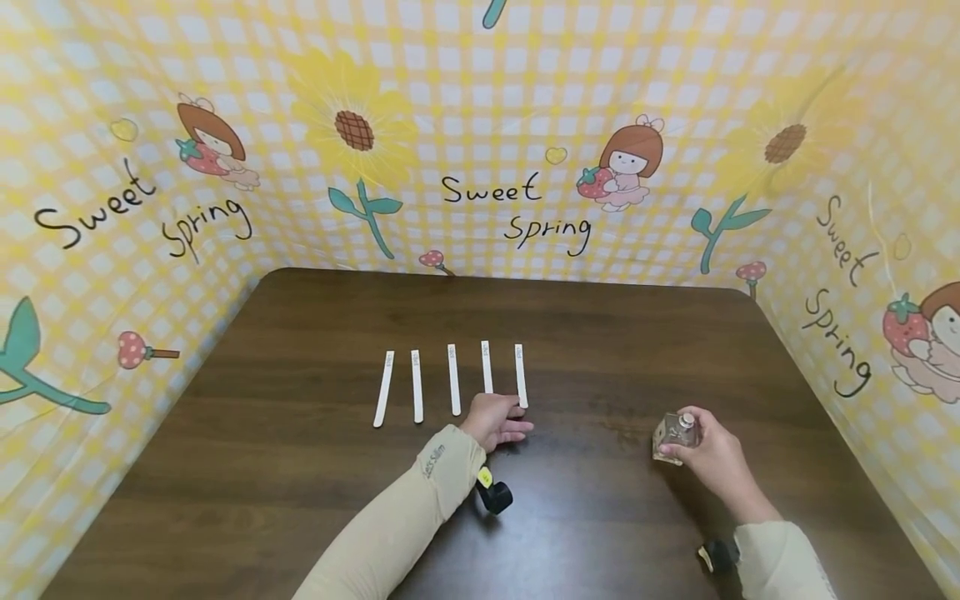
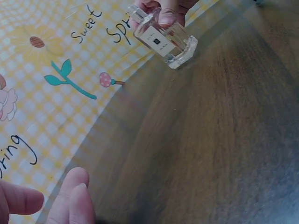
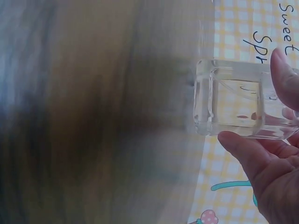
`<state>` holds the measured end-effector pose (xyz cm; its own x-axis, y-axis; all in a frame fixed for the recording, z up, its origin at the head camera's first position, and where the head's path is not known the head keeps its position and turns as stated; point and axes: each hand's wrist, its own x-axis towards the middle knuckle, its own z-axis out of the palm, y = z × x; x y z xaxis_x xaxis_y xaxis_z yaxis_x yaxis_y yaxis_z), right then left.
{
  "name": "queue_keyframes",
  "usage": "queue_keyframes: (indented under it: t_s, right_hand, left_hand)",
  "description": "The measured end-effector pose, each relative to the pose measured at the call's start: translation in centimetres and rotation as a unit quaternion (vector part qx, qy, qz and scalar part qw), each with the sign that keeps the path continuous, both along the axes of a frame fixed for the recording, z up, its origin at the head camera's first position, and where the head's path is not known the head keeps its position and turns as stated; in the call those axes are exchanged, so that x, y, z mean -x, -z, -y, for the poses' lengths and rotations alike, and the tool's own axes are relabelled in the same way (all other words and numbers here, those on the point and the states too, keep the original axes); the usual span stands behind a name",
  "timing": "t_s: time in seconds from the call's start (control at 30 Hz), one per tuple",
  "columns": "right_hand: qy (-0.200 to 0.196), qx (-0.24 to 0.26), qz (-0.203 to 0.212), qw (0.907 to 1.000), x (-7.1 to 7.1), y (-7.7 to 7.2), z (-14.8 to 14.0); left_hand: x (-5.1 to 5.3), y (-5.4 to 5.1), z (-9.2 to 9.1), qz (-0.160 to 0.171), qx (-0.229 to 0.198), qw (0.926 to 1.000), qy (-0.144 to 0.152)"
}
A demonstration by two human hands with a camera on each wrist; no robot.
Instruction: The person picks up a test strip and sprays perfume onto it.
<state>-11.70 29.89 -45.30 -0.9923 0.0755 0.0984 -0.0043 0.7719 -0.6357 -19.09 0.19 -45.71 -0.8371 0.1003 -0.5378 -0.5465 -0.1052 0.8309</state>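
My right hand (image 1: 716, 454) grips a clear glass perfume bottle (image 1: 672, 439) by its sides, above the right part of the table. The bottle (image 2: 161, 39) carries a white label with a dark square in the left wrist view; in the right wrist view clear liquid shows through the glass. Several white paper test strips (image 1: 453, 379) lie in a row, with small print at their far ends. My left hand (image 1: 495, 421) is low at the near end of the rightmost strip (image 1: 521, 375), fingers extended and apart. It partly covers the strip beside that one (image 1: 486, 365).
A dark brown wooden table (image 1: 300, 483) is bordered by a yellow checked cloth (image 1: 480, 125) printed with flowers and lettering at the back and sides. Each wrist wears a black camera (image 1: 495, 497).
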Motion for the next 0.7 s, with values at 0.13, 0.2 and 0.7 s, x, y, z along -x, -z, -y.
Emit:
queue_keyframes:
  t_s: [0.13, 0.2, 0.7]
  right_hand:
    - [-0.012, -0.002, 0.0, 0.9999, -0.1, 0.3, 0.3]
    - [-0.016, -0.003, -0.002, 0.9999, -0.1, 0.5, 0.4]
    - [-0.069, -0.007, -0.056, 0.9961, -0.2, -0.8, 0.1]
  left_hand:
    - [0.0, -0.1, 0.2, -0.005, 0.0, 0.9998, 0.021]
    - [0.1, -0.1, 0.3, -0.006, 0.002, 0.9994, 0.034]
    - [0.8, -1.0, 1.4, -0.007, 0.016, 0.9948, 0.1]
